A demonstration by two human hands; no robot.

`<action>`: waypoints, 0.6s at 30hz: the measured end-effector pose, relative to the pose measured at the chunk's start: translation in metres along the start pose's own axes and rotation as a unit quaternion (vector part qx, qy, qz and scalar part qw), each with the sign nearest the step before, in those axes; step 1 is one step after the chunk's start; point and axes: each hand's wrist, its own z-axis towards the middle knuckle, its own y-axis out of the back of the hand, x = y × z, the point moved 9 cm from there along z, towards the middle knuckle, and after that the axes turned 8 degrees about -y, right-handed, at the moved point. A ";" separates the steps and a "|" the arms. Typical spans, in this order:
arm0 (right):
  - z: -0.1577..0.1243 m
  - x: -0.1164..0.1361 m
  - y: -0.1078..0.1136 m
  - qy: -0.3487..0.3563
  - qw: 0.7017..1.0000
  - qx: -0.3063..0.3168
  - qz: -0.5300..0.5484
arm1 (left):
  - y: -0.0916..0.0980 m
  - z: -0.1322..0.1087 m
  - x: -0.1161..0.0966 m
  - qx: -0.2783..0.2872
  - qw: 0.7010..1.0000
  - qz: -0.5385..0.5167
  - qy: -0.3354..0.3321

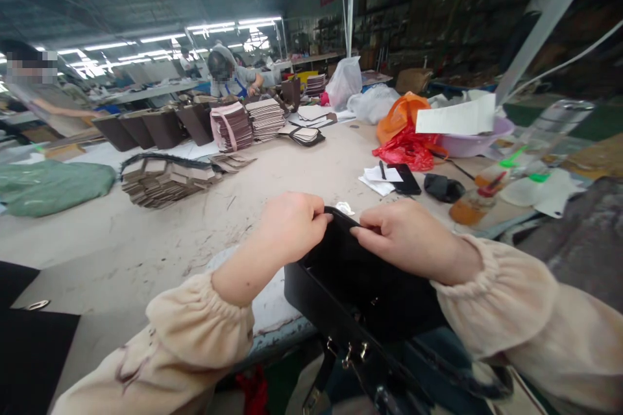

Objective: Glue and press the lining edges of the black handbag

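A black handbag [316,292] with gold-coloured metal fittings lies at the table's front edge, its mouth facing up and its dark inside showing. My left hand [296,220] pinches the far end of the bag's rim between thumb and fingers. Close beside it, my right hand [394,230] grips the same rim a little to the right. Straps and buckles hang down over the near side, below the table edge. Flat black pieces [34,331], one with a metal slot fitting, lie at the left.
Stacked brown pieces [168,175] and a green cloth bundle [56,185] lie left. Farther back stand brown cases [160,130]. Right are a phone [406,180], a red plastic bag [411,152], a lilac basin [477,139] and glue bottles [472,204]. A co-worker [231,74] sits opposite.
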 end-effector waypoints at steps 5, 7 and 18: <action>0.002 -0.001 -0.002 -0.001 1.000 0.006 0.010 | -0.001 0.007 0.001 0.002 0.999 0.026 0.024; 0.002 -0.001 -0.002 -0.003 1.000 0.011 0.015 | -0.001 0.009 0.000 0.004 0.999 0.037 0.026; 0.004 0.001 -0.005 0.021 0.998 0.051 0.025 | 0.001 0.008 -0.006 0.012 0.999 0.046 0.018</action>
